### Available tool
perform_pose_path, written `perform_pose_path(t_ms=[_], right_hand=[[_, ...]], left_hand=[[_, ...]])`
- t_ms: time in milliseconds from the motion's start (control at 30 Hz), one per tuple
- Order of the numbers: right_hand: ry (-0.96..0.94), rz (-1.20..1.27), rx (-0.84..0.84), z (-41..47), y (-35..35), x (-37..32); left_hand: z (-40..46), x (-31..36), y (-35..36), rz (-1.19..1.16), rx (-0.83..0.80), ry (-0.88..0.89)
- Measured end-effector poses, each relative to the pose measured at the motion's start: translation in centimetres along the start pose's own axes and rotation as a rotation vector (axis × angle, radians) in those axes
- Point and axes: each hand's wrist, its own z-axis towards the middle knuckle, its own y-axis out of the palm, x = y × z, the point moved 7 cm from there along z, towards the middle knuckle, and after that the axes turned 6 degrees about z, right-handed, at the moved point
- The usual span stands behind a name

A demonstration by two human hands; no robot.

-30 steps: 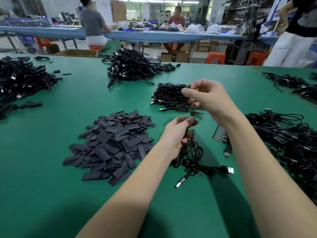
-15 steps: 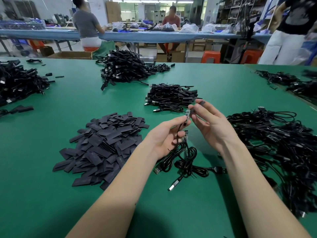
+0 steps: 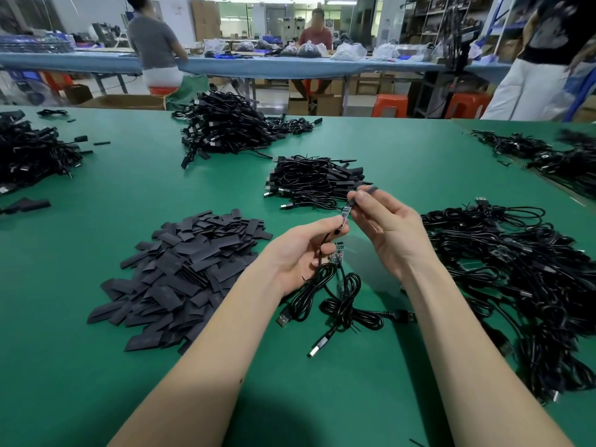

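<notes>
- The left hand (image 3: pixel 303 253) pinches a small circuit board (image 3: pixel 345 211) between thumb and forefinger, above the middle of the worktop (image 3: pixel 96 195). Its cables (image 3: pixel 342 301) hang down and lie coiled on the green surface.
- The right hand (image 3: pixel 390 233) pinches a black sleeve (image 3: pixel 371 189) just at the upper end of the board.
- Left of the hands lies a pile of flat sleeves (image 3: pixel 190 272). Behind them is a small cable pile (image 3: pixel 309 179), and to the right a big cable heap (image 3: pixel 522 269), near the right forearm.
- Bare green surface shows between the forearms and on the near side of the sleeve pile.
</notes>
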Motion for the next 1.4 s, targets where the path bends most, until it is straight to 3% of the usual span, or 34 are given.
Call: perform_pose_path(t_ms=[167,367,600,867,967,1200,1400], right_hand=[[-0.033,-0.125,-0.021,0.0,-0.1,-0.5],[0.029,-0.103,-0.145,-0.4,0.3,-1.0],[0.018,-0.067,-0.210,-1.3,0.4,-0.8],[0.185,-0.171,-0.325,-2.0,1.2,-0.5],[0.236,-0.225,-0.381,-2.2,1.5,-0.4],[0.237,-0.174,-0.365,-2.2,1.7,-0.2],[0.158,-0.110,-0.181,-1.2,-0.2,-0.3]], left_hand=[[-0.3,1.2,-0.9,0.195,0.051,0.071],[-0.9,2.4,-1.0,0.354,0.006,0.125],[-1.1,2.5,-0.7,0.375,-0.038,0.124],[-1.9,3.3,-0.5,0.503,-0.192,0.213],[-1.9,3.3,-0.5,0.435,-0.190,0.197],[-1.6,3.5,0.0,0.345,-0.192,0.277],[-1.3,4.6,-0.8,0.729,0.000,0.444]])
